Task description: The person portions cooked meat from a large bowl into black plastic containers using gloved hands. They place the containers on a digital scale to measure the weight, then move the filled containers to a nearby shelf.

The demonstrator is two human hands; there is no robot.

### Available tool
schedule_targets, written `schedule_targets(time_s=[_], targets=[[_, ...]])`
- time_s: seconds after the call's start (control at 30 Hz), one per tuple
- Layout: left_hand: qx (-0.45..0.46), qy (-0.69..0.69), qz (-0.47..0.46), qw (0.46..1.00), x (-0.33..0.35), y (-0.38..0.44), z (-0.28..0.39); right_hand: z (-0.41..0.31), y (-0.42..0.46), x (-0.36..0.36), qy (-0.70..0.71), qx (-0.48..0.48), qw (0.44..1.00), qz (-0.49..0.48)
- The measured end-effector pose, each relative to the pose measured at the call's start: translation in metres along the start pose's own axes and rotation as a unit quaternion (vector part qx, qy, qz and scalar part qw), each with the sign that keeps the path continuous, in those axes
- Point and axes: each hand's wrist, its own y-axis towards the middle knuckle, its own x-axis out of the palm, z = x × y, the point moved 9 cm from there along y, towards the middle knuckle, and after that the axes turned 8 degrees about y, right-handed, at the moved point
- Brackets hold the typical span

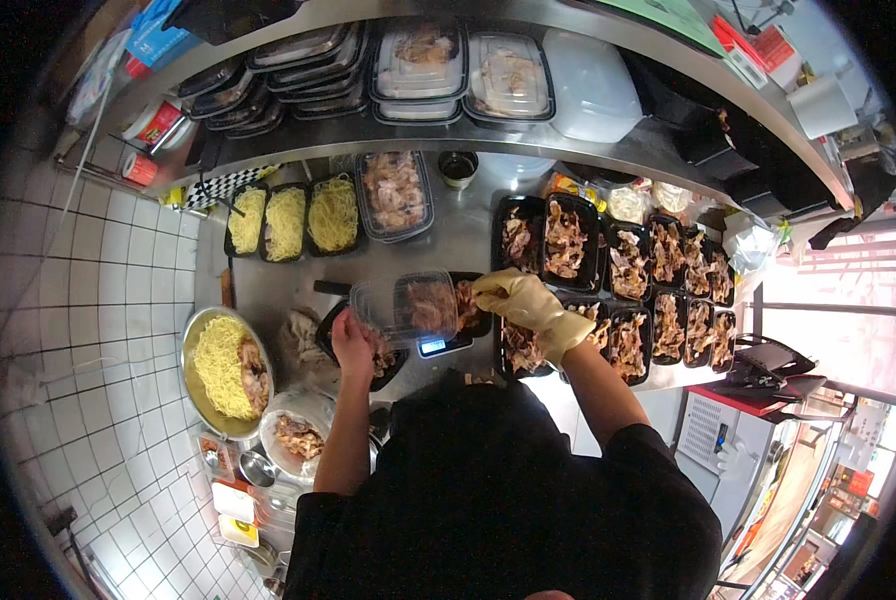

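Observation:
My bare left hand point(352, 345) grips the near left edge of a clear plastic container or lid point(377, 300). This clear piece hangs over a black tray of meat point(383, 349) and partly over a second black tray point(482, 324). My right hand point(512, 300), in a pale yellow glove, has its fingertips gathered at the chopped meat point(466, 304) in that second tray. Whether the fingers hold a piece is hidden. A digital scale point(448, 346) with a lit display shows just below the second tray.
Several black trays of chopped meat point(629, 349) stand to the right. Noodle trays point(284, 223) and a clear-lidded meat box point(395, 195) sit behind. At left are a steel bowl of noodles point(223, 367) and a bag-lined tub point(298, 439). A steel shelf point(418, 139) overhangs the counter's back.

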Motion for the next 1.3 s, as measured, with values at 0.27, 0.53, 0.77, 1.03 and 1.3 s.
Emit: schedule_targets(time_s=[0.27, 0.53, 0.77, 1.03, 1.3], targets=[[-0.028, -0.021, 0.020, 0.999, 0.024, -0.001, 0.018, 0.005, -0.035, -0.037, 0.097, 0.040, 0.972, 0.208], [0.228, 0.429, 0.086, 0.870, 0.069, -0.001, 0.026, -0.010, -0.129, -0.059, 0.011, 0.037, 0.958, 0.284], [0.408, 0.503, -0.123, 0.752, 0.126, -0.033, 0.113, 0.009, -0.197, -0.052, 0.008, 0.000, 0.930, 0.368], [0.374, 0.602, -0.381, 0.594, 0.171, -0.022, 0.084, -0.008, -0.213, -0.047, 0.019, -0.046, 0.929, 0.366], [0.385, 0.578, -0.389, 0.606, 0.178, -0.020, 0.073, -0.011, -0.219, -0.035, -0.001, 0.012, 0.928, 0.372]])
